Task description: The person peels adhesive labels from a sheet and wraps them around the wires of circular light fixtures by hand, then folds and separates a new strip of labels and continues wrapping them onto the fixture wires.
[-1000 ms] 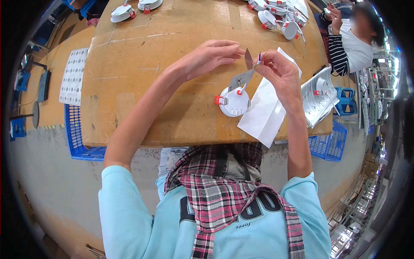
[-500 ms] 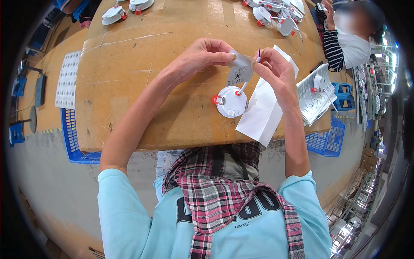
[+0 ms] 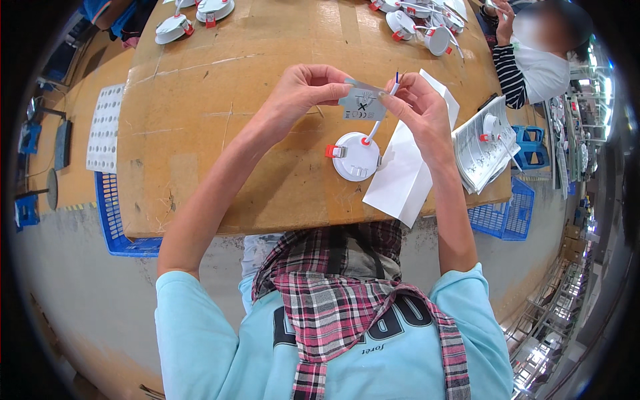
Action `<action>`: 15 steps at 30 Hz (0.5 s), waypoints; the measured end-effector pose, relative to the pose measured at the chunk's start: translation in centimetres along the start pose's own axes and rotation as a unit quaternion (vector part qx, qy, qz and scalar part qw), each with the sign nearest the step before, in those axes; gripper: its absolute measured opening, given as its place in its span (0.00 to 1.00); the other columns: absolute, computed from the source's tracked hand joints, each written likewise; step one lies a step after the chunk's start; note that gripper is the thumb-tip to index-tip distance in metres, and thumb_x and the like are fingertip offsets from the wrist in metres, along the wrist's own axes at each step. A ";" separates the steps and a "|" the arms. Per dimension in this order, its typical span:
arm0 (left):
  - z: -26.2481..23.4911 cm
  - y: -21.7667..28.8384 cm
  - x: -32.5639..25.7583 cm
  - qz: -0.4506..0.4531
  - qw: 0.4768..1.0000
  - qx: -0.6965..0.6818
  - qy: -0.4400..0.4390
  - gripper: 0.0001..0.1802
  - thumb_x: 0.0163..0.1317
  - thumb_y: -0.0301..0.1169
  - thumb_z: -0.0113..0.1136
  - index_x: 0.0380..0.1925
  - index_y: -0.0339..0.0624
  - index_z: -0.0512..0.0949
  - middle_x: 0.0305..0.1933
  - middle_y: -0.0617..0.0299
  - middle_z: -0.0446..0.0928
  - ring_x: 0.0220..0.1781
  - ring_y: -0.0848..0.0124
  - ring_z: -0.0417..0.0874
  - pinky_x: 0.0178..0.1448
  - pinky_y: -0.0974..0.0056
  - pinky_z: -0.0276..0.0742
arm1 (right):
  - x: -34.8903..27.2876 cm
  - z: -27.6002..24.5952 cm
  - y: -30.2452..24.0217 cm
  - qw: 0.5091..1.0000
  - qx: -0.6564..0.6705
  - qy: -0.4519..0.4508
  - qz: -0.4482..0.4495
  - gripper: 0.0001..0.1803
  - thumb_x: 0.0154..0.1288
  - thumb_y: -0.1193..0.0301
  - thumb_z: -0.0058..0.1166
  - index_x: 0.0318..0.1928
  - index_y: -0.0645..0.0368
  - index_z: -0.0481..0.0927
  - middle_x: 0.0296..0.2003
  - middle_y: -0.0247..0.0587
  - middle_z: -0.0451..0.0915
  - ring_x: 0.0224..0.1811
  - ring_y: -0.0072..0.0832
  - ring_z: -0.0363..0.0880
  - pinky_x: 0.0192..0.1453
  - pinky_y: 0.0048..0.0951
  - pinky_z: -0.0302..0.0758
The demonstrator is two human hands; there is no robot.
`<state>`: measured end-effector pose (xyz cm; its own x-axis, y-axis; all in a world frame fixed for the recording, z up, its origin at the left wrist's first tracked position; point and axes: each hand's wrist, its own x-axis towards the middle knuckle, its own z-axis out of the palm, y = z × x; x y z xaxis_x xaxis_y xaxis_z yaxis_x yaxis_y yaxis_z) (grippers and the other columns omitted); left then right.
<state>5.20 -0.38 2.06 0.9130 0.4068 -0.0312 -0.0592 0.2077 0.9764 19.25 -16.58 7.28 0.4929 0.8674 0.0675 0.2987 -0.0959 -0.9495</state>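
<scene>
Above the table, my left hand [image 3: 313, 87] pinches the left edge of a small silver-grey printed label [image 3: 361, 105]. The fingers of my right hand [image 3: 421, 110] are closed at the label's right edge, around the white cable [image 3: 375, 129], whose bare wire ends stick up above them. That cable runs down to a round white downlight [image 3: 357, 160] with red-tipped spring clips, lying back side up on the table. Beside it, partly under my right forearm, lies a folded sheet of white paper [image 3: 403, 175].
On the right, a stack of printed sheets [image 3: 477, 150] carries another small downlight [image 3: 492, 125]. Several downlights [image 3: 437, 40] lie at the far right, others [image 3: 172, 28] at the far left. Blue crates [image 3: 110, 220] stand below the table [image 3: 200, 160]. A co-worker [image 3: 533, 67] sits at the right.
The label has swung from tilted to nearly level and faces me flatter. My left hand has shifted slightly left and down. The downlight stays where it was.
</scene>
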 end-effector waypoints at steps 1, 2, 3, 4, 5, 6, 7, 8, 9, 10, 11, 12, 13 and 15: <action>0.0 0.0 -0.2 0.000 1.000 0.000 0.000 0.09 0.62 0.33 0.62 0.36 0.38 0.82 0.35 0.63 0.81 0.39 0.77 0.81 0.52 0.69 0.77 | 0.0 0.1 0.0 1.000 0.000 0.000 0.000 0.11 0.61 0.70 0.61 0.40 0.62 0.76 0.32 0.38 0.81 0.38 0.23 0.80 0.45 0.24 0.76; 0.1 0.0 -0.3 -0.005 1.000 -0.002 0.008 0.09 0.62 0.33 0.62 0.36 0.38 0.82 0.35 0.63 0.82 0.39 0.77 0.81 0.52 0.69 0.77 | -0.1 0.1 0.1 1.000 0.005 0.005 0.002 0.11 0.61 0.70 0.61 0.40 0.62 0.75 0.32 0.38 0.81 0.38 0.23 0.80 0.45 0.24 0.76; 0.1 0.0 -0.4 -0.009 1.000 -0.004 0.015 0.09 0.62 0.33 0.62 0.36 0.38 0.82 0.35 0.63 0.82 0.39 0.77 0.81 0.51 0.69 0.77 | -0.1 0.1 0.1 1.000 0.009 0.010 0.003 0.11 0.61 0.70 0.61 0.39 0.62 0.75 0.32 0.38 0.81 0.38 0.23 0.81 0.44 0.24 0.76; 0.0 0.0 -0.5 -0.009 1.000 -0.004 0.016 0.09 0.62 0.33 0.62 0.36 0.38 0.82 0.35 0.63 0.82 0.39 0.77 0.81 0.51 0.69 0.77 | -0.1 0.2 0.2 1.000 0.009 0.009 0.003 0.11 0.61 0.70 0.61 0.39 0.62 0.75 0.32 0.38 0.81 0.38 0.23 0.81 0.44 0.24 0.76; 0.0 -0.1 -0.5 -0.016 1.000 -0.002 0.023 0.09 0.61 0.33 0.62 0.36 0.38 0.82 0.35 0.63 0.82 0.39 0.77 0.81 0.51 0.69 0.77 | -0.1 0.2 0.3 1.000 0.011 0.009 0.006 0.10 0.61 0.71 0.60 0.39 0.62 0.75 0.32 0.38 0.81 0.38 0.23 0.81 0.44 0.24 0.76; 0.0 -0.2 -0.6 -0.023 0.999 -0.001 0.029 0.10 0.61 0.34 0.63 0.36 0.39 0.82 0.35 0.63 0.82 0.39 0.77 0.81 0.50 0.69 0.78 | 0.0 0.2 0.3 1.000 0.013 0.008 0.008 0.10 0.61 0.71 0.60 0.38 0.62 0.75 0.32 0.38 0.80 0.38 0.23 0.81 0.43 0.24 0.76; 0.0 -0.1 -0.6 -0.023 0.999 -0.002 0.029 0.10 0.61 0.34 0.63 0.36 0.39 0.82 0.35 0.63 0.82 0.39 0.77 0.81 0.50 0.69 0.78 | 0.0 0.2 0.3 1.000 0.013 0.008 0.009 0.10 0.61 0.71 0.60 0.38 0.62 0.75 0.32 0.38 0.80 0.38 0.23 0.81 0.43 0.24 0.76; 0.1 0.1 -0.7 -0.022 0.999 0.000 0.030 0.10 0.61 0.34 0.63 0.35 0.39 0.82 0.35 0.63 0.82 0.38 0.77 0.81 0.50 0.69 0.78 | 0.0 0.2 0.2 1.000 0.011 0.012 0.010 0.10 0.61 0.71 0.60 0.38 0.62 0.74 0.32 0.38 0.80 0.37 0.23 0.81 0.42 0.24 0.76; 0.2 0.2 -0.8 -0.022 0.999 0.002 0.032 0.10 0.60 0.34 0.64 0.35 0.39 0.82 0.34 0.63 0.82 0.38 0.77 0.81 0.49 0.70 0.77 | 0.0 0.2 0.2 1.000 0.009 0.016 0.012 0.10 0.61 0.71 0.60 0.38 0.62 0.74 0.32 0.38 0.80 0.37 0.23 0.81 0.42 0.24 0.76; 0.2 0.3 -0.8 -0.021 0.999 0.001 0.032 0.10 0.60 0.34 0.64 0.35 0.39 0.82 0.34 0.63 0.82 0.38 0.77 0.81 0.49 0.70 0.77 | 0.0 0.3 0.2 1.000 0.008 0.015 0.011 0.10 0.61 0.71 0.60 0.38 0.62 0.74 0.32 0.38 0.80 0.37 0.23 0.81 0.42 0.24 0.76; 0.2 0.4 -0.8 -0.023 0.999 0.004 0.033 0.10 0.60 0.34 0.64 0.34 0.39 0.82 0.34 0.64 0.82 0.37 0.77 0.81 0.48 0.70 0.77 | 0.0 0.3 0.2 1.000 0.014 0.018 0.007 0.10 0.61 0.70 0.60 0.38 0.62 0.74 0.32 0.38 0.80 0.37 0.24 0.81 0.42 0.24 0.76; 0.2 0.4 -0.8 -0.024 0.999 0.008 0.034 0.09 0.60 0.34 0.64 0.34 0.39 0.82 0.33 0.64 0.82 0.37 0.78 0.80 0.47 0.70 0.77 | 0.0 0.3 0.3 1.000 0.019 0.021 0.003 0.11 0.61 0.70 0.60 0.38 0.63 0.74 0.31 0.38 0.80 0.37 0.24 0.81 0.41 0.24 0.76; 0.2 0.5 -0.8 -0.024 0.999 0.007 0.035 0.09 0.60 0.34 0.64 0.34 0.39 0.82 0.33 0.64 0.82 0.37 0.78 0.80 0.47 0.70 0.77 | 0.0 0.4 0.3 1.000 0.018 0.020 0.002 0.11 0.61 0.70 0.60 0.38 0.63 0.74 0.31 0.38 0.80 0.37 0.24 0.81 0.41 0.24 0.76; 0.3 0.6 -0.8 -0.020 0.999 0.010 0.037 0.10 0.60 0.34 0.64 0.33 0.39 0.82 0.33 0.64 0.82 0.36 0.78 0.80 0.45 0.71 0.76 | 0.0 0.4 0.3 0.999 0.025 0.024 0.008 0.11 0.61 0.70 0.60 0.37 0.63 0.74 0.31 0.39 0.80 0.36 0.25 0.81 0.40 0.24 0.77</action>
<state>4.50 -0.83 2.71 0.8820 0.4635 -0.0851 -0.0145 0.2071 0.9782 18.99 -16.40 6.87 0.5368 0.8412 0.0654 0.2502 -0.0847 -0.9645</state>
